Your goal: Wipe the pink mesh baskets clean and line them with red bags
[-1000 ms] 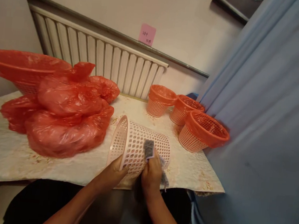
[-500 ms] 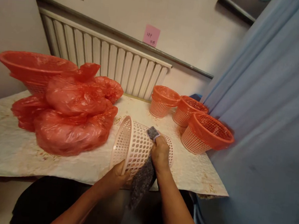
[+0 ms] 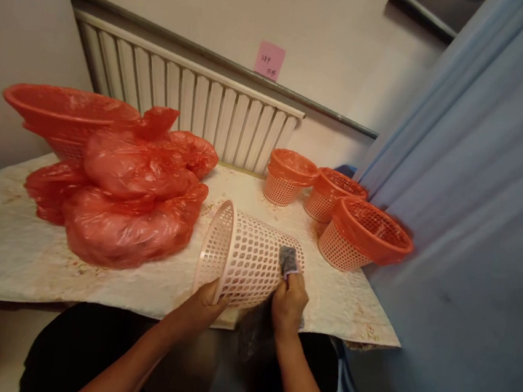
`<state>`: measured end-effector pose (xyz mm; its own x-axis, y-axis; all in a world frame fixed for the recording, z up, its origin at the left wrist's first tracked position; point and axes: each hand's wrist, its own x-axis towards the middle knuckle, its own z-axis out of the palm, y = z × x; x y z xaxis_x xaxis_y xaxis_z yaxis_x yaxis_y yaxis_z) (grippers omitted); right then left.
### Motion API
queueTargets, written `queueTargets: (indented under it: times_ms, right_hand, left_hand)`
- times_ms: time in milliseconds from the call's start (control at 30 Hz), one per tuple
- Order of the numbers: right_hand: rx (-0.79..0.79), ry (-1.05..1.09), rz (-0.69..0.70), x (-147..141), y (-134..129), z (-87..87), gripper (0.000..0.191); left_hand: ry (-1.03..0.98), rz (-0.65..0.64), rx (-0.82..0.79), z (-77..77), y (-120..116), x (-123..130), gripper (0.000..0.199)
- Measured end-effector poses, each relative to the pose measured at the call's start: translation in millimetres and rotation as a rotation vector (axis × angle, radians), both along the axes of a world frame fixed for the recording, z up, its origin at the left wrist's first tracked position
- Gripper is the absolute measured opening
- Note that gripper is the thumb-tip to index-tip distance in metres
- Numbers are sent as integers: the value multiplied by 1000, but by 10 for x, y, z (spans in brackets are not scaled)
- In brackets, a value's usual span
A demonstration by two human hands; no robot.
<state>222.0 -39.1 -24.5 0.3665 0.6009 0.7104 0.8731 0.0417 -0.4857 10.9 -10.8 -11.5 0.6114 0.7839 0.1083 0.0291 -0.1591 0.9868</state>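
A pale pink perforated basket (image 3: 255,257) lies on its side at the table's front edge, its open mouth turned left. My left hand (image 3: 202,307) is closed on the lower part of its rim. Bunched in my closed right hand (image 3: 291,300) is a dark grey cloth (image 3: 289,259); one end of it touches the basket's side near the base, and the rest hangs blurred below the table edge.
Red plastic bags (image 3: 124,226) are heaped at the left, beside a large red-lined basket (image 3: 71,107). Three bag-lined baskets (image 3: 347,244) stand at the right near a blue curtain (image 3: 461,240). Behind the table (image 3: 154,293) is a radiator (image 3: 214,111).
My right hand and the cloth have moved right and down along the basket's side toward its base. My left hand still holds the rim. The view has shifted slightly.
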Motion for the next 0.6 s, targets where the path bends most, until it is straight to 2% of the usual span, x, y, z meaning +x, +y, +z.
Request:
queueTargets:
  times_ms: [133, 233, 333, 433, 500, 600]
  right_hand:
    - [62, -139, 299, -573, -71, 52, 56]
    - [80, -186, 414, -777, 1, 267, 60]
    - [59, -174, 458, -794, 187, 549, 55]
    - [22, -147, 506, -742, 393, 762, 50]
    - [-1, -132, 542, -717, 480, 826, 46]
    - [-1, -115, 543, -719, 497, 822, 43]
  left_hand:
    - [-59, -21, 6, 6, 5, 15, 43]
    - [-69, -18, 29, 53, -26, 8, 41]
    - [-73, -61, 53, 87, -82, -9, 36]
    - [-64, -102, 58, 18, -134, -31, 31]
    - [-53, -104, 81, -70, -153, -50, 30]
    - [-29, -123, 68, -150, -158, -72, 30]
